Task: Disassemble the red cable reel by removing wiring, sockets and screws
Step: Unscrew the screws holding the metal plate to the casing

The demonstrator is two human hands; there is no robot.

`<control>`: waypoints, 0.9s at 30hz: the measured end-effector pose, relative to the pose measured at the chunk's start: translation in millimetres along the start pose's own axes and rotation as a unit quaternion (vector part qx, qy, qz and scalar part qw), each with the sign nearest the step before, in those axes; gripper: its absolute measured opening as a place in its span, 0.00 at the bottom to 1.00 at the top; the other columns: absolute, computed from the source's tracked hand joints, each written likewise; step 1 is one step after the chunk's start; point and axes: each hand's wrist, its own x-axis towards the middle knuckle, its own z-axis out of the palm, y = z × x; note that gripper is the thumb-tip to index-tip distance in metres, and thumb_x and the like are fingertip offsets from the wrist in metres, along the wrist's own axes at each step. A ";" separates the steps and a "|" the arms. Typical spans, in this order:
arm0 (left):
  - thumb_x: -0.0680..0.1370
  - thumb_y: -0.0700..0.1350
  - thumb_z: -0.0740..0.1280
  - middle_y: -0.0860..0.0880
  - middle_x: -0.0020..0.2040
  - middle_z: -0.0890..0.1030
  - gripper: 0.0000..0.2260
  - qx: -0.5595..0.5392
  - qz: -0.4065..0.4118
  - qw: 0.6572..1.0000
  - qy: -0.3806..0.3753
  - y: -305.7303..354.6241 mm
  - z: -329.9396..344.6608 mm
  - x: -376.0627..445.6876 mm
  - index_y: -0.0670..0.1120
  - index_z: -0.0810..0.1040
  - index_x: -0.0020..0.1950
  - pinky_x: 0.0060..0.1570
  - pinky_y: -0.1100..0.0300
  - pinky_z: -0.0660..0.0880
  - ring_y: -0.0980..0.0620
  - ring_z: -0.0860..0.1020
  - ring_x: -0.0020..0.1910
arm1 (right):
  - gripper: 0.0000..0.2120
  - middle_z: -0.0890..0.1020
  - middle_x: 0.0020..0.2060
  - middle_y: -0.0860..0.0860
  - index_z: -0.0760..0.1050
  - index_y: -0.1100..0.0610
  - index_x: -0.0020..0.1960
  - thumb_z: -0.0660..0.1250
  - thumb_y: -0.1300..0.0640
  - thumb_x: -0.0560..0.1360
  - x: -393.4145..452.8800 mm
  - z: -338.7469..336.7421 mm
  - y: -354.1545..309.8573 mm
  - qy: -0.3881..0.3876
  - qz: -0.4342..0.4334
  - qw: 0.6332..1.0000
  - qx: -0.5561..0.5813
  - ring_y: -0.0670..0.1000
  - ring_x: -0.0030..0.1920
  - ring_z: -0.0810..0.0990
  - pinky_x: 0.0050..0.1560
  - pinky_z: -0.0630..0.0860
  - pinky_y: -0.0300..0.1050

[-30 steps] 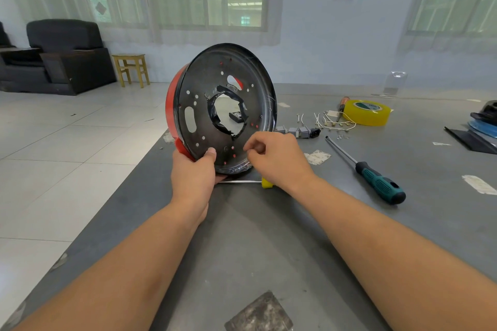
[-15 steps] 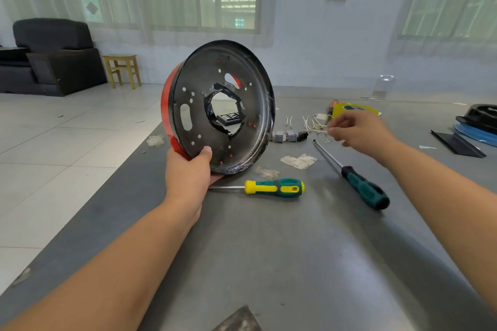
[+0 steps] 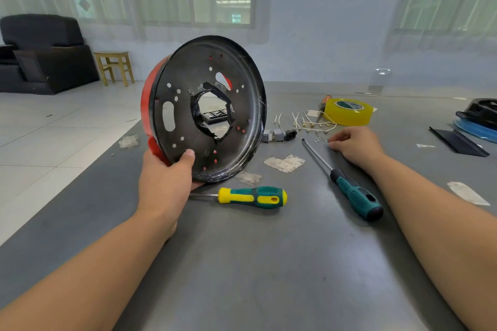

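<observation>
The left hand (image 3: 164, 185) grips the lower rim of the red cable reel (image 3: 207, 109), thumb pressed on the black inner face and the other fingers hidden behind the red outer shell, holding the reel on edge with its bottom at or just above the table (image 3: 269, 263). The black face shows many bare holes and a ragged, tape-lined opening in the middle, so the sockets and wiring look to be out already; this seems to be the screw stage. Just right of the left hand, under the reel, lies a screwdriver with a yellow and green handle (image 3: 251, 197). Further right, a second screwdriver with a long shaft (image 3: 347, 183) lies just beside the right hand (image 3: 355, 144). That hand rests low on the table with its fingers curled at a small scatter of screws (image 3: 318, 139); whether it pinches one cannot be told, so it is likely setting a removed screw down. Beyond its fingertips lie loose wires (image 3: 309, 122), small grey and black socket parts (image 3: 279, 135) and a roll of yellow tape (image 3: 348, 111). Next, the right hand probably needs to pick up a screwdriver and return to the reel's face while the left hand keeps the reel steady and turns it to bring any remaining screw within reach.
</observation>
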 end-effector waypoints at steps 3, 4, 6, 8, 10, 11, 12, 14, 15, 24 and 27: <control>0.82 0.41 0.71 0.57 0.59 0.86 0.16 -0.019 -0.007 1.000 0.000 -1.5 -1.1 2.9 0.59 0.78 0.64 0.53 0.44 0.85 0.49 0.86 0.58 | 0.02 0.83 0.42 0.47 0.85 0.50 0.46 0.75 0.57 0.76 13.8 6.5 -2.8 -0.008 0.000 1.000 -0.004 0.44 0.42 0.77 0.38 0.70 0.40; 0.83 0.40 0.70 0.56 0.60 0.86 0.17 -0.028 -0.012 1.000 -0.002 -1.3 -1.5 3.1 0.58 0.78 0.67 0.51 0.44 0.85 0.49 0.86 0.57 | 0.02 0.83 0.41 0.47 0.85 0.50 0.45 0.76 0.56 0.76 18.0 7.5 -3.8 -0.009 0.004 1.000 0.000 0.44 0.42 0.77 0.37 0.70 0.39; 0.83 0.39 0.70 0.54 0.62 0.85 0.18 -0.038 -0.021 0.999 0.001 -0.8 -2.3 4.2 0.55 0.77 0.70 0.50 0.45 0.86 0.48 0.86 0.58 | 0.03 0.83 0.41 0.47 0.84 0.49 0.43 0.76 0.56 0.75 25.1 8.6 -5.8 -0.013 0.015 1.000 0.009 0.45 0.42 0.77 0.35 0.69 0.39; 0.83 0.39 0.70 0.53 0.62 0.85 0.18 -0.040 -0.026 0.999 0.001 -0.4 -3.0 4.5 0.54 0.76 0.71 0.50 0.45 0.86 0.47 0.86 0.58 | 0.02 0.83 0.41 0.47 0.85 0.50 0.44 0.77 0.55 0.75 29.7 9.3 -7.4 -0.019 0.027 0.999 0.014 0.46 0.42 0.77 0.34 0.70 0.41; 0.83 0.39 0.70 0.52 0.63 0.85 0.18 -0.040 -0.026 0.999 -0.001 -0.3 -3.0 4.1 0.53 0.76 0.71 0.51 0.45 0.86 0.46 0.86 0.58 | 0.01 0.83 0.41 0.47 0.86 0.50 0.45 0.77 0.54 0.74 31.7 9.8 -8.0 -0.022 0.033 0.999 0.018 0.46 0.42 0.77 0.34 0.70 0.41; 0.83 0.39 0.70 0.52 0.62 0.85 0.17 -0.040 -0.024 0.999 -0.002 -0.5 -2.9 3.8 0.53 0.76 0.71 0.50 0.45 0.86 0.46 0.86 0.58 | 0.01 0.83 0.41 0.47 0.86 0.50 0.45 0.77 0.55 0.74 32.1 10.0 -7.8 -0.024 0.034 0.999 0.020 0.46 0.42 0.77 0.34 0.70 0.41; 0.83 0.39 0.70 0.52 0.62 0.86 0.17 -0.039 -0.023 0.999 -0.002 -0.6 -2.9 3.4 0.53 0.76 0.70 0.50 0.45 0.86 0.47 0.86 0.58 | 0.01 0.83 0.41 0.47 0.86 0.50 0.44 0.77 0.55 0.74 32.0 9.5 -7.5 -0.025 0.033 0.999 0.022 0.46 0.43 0.76 0.35 0.70 0.41; 0.83 0.39 0.70 0.52 0.62 0.86 0.17 -0.038 -0.021 0.999 -0.001 -0.7 -2.9 2.8 0.52 0.76 0.70 0.49 0.46 0.86 0.47 0.86 0.58 | 0.02 0.83 0.41 0.46 0.85 0.49 0.44 0.77 0.55 0.74 30.4 8.1 -7.4 -0.031 0.030 0.999 0.028 0.45 0.43 0.76 0.36 0.70 0.41; 0.83 0.39 0.70 0.52 0.61 0.86 0.17 -0.038 -0.020 0.999 -0.001 -0.6 -2.8 2.7 0.53 0.77 0.70 0.49 0.46 0.86 0.47 0.86 0.57 | 0.03 0.83 0.42 0.46 0.85 0.48 0.44 0.77 0.55 0.74 29.7 7.3 -7.1 -0.034 0.029 0.999 0.032 0.45 0.44 0.76 0.37 0.71 0.40; 0.83 0.38 0.70 0.54 0.62 0.85 0.18 -0.052 -0.019 0.998 -0.007 0.1 -4.0 2.5 0.56 0.76 0.68 0.49 0.45 0.86 0.49 0.86 0.58 | 0.10 0.84 0.51 0.50 0.85 0.51 0.54 0.77 0.59 0.74 17.8 0.3 -7.7 -0.034 0.026 0.996 0.081 0.51 0.55 0.79 0.57 0.74 0.46; 0.83 0.38 0.70 0.55 0.61 0.86 0.17 -0.065 -0.026 0.998 -0.007 0.5 -3.8 2.7 0.57 0.77 0.67 0.48 0.46 0.86 0.49 0.86 0.56 | 0.08 0.85 0.47 0.49 0.84 0.49 0.51 0.76 0.60 0.75 10.8 -8.2 -21.2 0.022 0.006 0.992 0.124 0.48 0.50 0.80 0.52 0.71 0.41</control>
